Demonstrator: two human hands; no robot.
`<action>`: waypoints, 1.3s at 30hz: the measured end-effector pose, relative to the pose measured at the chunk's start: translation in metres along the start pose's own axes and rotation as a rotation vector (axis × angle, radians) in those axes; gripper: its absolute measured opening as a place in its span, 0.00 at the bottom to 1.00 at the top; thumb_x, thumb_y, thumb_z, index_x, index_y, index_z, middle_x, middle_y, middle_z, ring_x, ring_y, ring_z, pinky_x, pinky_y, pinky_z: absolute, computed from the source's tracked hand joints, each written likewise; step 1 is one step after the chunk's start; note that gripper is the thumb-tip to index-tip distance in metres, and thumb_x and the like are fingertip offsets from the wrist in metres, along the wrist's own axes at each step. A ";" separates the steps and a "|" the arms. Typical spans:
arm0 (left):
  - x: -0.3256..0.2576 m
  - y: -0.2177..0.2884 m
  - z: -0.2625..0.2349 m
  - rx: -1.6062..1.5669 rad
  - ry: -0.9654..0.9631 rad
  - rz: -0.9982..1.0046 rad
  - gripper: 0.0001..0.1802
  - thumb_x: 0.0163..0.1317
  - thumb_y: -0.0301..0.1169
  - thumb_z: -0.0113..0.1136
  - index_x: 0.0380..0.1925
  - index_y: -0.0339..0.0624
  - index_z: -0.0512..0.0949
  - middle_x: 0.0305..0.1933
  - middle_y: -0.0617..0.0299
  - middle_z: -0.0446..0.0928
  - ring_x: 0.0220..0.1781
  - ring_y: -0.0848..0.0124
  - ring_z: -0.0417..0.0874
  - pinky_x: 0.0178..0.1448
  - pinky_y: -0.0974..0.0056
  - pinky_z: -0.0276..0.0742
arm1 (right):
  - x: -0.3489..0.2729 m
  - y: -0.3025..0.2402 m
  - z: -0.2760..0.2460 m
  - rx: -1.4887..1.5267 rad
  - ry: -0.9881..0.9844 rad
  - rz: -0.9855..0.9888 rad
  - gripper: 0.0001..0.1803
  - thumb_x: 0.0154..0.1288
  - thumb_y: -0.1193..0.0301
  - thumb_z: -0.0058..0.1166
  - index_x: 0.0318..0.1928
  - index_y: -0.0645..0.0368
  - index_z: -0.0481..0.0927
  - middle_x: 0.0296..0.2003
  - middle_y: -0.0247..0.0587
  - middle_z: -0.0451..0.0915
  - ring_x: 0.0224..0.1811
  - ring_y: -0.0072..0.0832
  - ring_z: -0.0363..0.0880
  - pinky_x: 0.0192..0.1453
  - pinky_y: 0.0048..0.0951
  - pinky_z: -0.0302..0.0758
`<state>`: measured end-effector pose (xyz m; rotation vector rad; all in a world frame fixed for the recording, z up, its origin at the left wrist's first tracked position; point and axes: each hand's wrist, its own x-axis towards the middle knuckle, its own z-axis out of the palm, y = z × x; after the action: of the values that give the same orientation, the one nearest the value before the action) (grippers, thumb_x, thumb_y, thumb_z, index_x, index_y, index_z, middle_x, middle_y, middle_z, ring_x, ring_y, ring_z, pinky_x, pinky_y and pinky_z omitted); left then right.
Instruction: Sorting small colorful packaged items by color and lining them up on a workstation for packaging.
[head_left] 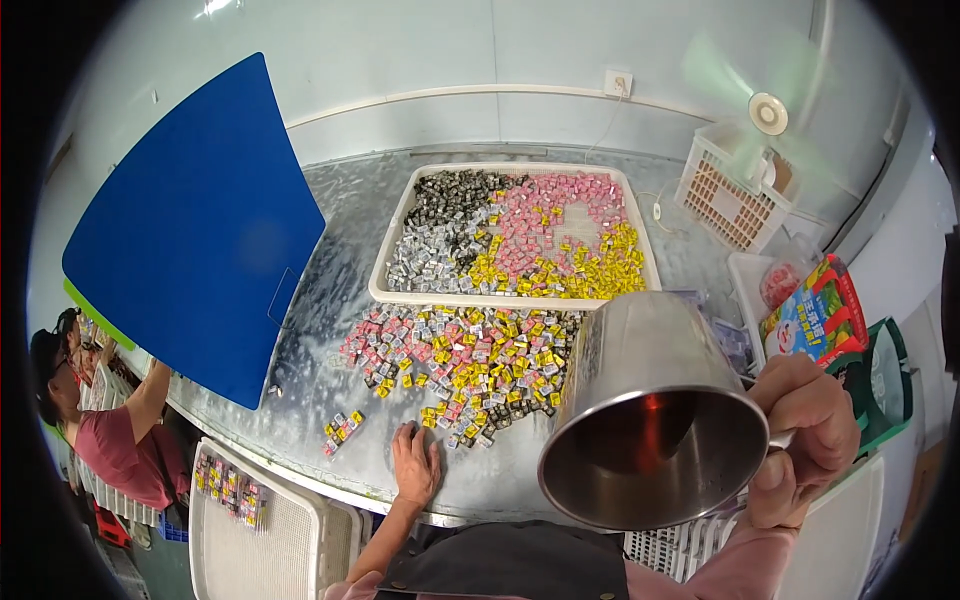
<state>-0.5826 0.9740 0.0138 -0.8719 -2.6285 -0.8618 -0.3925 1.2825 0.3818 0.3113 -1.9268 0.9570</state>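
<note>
My right hand (803, 425) grips a metal mug (655, 340) by its handle, close in front of me at the right. The mug is tipped so that its mouth faces me. Inside it is dark with a reddish glow, and I cannot tell whether it holds liquid. My left hand (416, 466) rests on the table near its front edge, fingers lying on the surface and holding nothing. Just beyond it spreads a loose heap of small wrapped pieces (480, 370) in pink, yellow, silver and black. A short block of the same pieces (342, 433) lies left of that hand.
Behind the heap a white tray (520, 299) holds pieces grouped by colour. A blue board (190, 230) stands at left; past it is a person in a maroon shirt (110, 450). At right are a spinning fan (768, 114), a white basket (735, 195) and a colourful package (815, 318).
</note>
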 end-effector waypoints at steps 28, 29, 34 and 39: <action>-0.001 -0.003 0.002 -0.004 0.011 0.003 0.22 0.65 0.30 0.60 0.56 0.31 0.72 0.63 0.39 0.67 0.67 0.40 0.65 0.72 0.44 0.63 | 0.021 -0.034 -0.053 0.097 -0.727 -0.228 0.10 0.55 0.66 0.73 0.31 0.56 0.86 0.32 0.41 0.85 0.29 0.28 0.83 0.32 0.25 0.80; -0.002 -0.003 0.001 0.001 0.016 0.003 0.22 0.65 0.30 0.60 0.56 0.31 0.72 0.63 0.39 0.67 0.67 0.40 0.65 0.72 0.44 0.63 | 0.019 -0.035 -0.053 0.054 -0.686 -0.236 0.10 0.54 0.66 0.74 0.32 0.56 0.87 0.33 0.40 0.84 0.31 0.28 0.83 0.35 0.25 0.81; 0.001 0.000 0.002 -0.014 0.019 0.026 0.21 0.65 0.30 0.60 0.56 0.31 0.72 0.63 0.38 0.67 0.67 0.40 0.66 0.72 0.44 0.63 | 0.031 -0.050 -0.027 0.004 -0.477 -0.414 0.12 0.59 0.66 0.70 0.37 0.59 0.81 0.34 0.43 0.82 0.32 0.30 0.81 0.34 0.29 0.78; -0.003 -0.005 0.002 -0.008 0.028 0.018 0.21 0.65 0.30 0.60 0.55 0.31 0.72 0.63 0.38 0.67 0.67 0.39 0.65 0.72 0.43 0.62 | 0.035 -0.054 -0.028 0.007 -0.498 -0.560 0.16 0.65 0.66 0.66 0.42 0.62 0.75 0.35 0.45 0.80 0.31 0.32 0.80 0.33 0.32 0.74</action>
<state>-0.5829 0.9709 0.0086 -0.8784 -2.5909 -0.8739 -0.3630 1.2725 0.4448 1.1122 -2.0925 0.5375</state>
